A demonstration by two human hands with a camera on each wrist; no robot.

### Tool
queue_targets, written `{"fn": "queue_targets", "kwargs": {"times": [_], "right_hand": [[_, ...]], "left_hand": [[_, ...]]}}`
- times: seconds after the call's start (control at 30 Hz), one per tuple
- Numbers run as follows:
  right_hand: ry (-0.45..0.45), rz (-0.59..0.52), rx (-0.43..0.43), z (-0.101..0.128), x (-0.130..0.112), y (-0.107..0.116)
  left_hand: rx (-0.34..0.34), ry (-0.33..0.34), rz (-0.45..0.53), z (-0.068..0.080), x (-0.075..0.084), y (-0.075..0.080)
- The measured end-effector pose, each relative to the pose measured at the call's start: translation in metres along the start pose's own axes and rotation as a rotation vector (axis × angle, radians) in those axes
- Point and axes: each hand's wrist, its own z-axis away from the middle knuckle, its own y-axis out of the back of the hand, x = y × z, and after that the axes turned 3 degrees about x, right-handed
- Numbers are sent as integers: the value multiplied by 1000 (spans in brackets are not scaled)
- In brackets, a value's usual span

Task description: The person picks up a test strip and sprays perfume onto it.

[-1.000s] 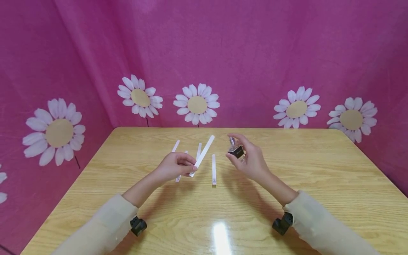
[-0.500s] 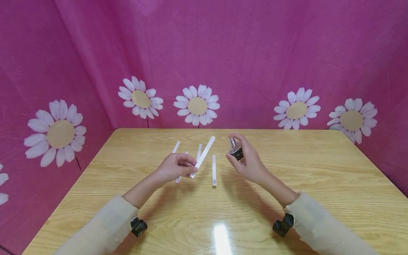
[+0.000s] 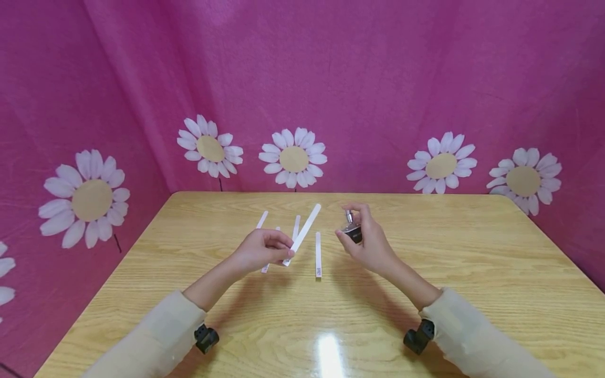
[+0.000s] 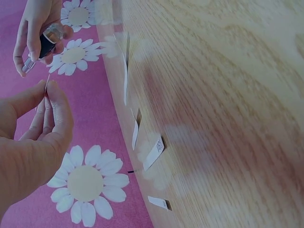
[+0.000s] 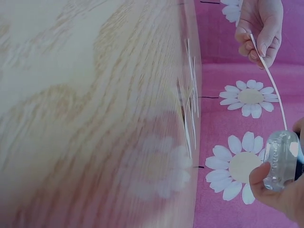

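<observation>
In the head view my left hand [image 3: 257,249] pinches the lower end of a white perfume test strip [image 3: 306,227] between thumb and fingers. The strip slants up to the right, above the table. My right hand [image 3: 375,245] grips a small glass perfume bottle [image 3: 353,232] with a dark label. Its index finger lies over the silver spray nozzle [image 3: 349,216], which points toward the strip. The right wrist view shows the clear glass side of the bottle [image 5: 280,159] near the strip's far end [image 5: 278,97].
Several more white strips lie on the wooden table [image 3: 425,294], one of them [image 3: 319,256] between the hands and the others behind the left hand. A pink curtain [image 3: 368,79] with white daisies hangs along the table's far edge and left side.
The bottle has tilted in the right hand and its nozzle has shifted slightly right, with the index finger a little lower. The left hand keeps its pinch on the strip.
</observation>
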Motion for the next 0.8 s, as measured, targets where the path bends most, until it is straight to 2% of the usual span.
{"fn": "queue_targets", "kwargs": {"times": [0.13, 0.27, 0.43, 0.8], "right_hand": [[-37, -38, -9, 1, 1, 0], [-32, -54, 5, 1, 3, 0], [12, -30, 40, 1, 3, 1], [-10, 24, 132, 0, 0, -6]], "left_hand": [[-3, -8, -2, 0, 0, 0], [-2, -6, -3, 1, 0, 1], [-4, -13, -6, 1, 0, 1], [-13, -7, -4, 2, 2, -1]]}}
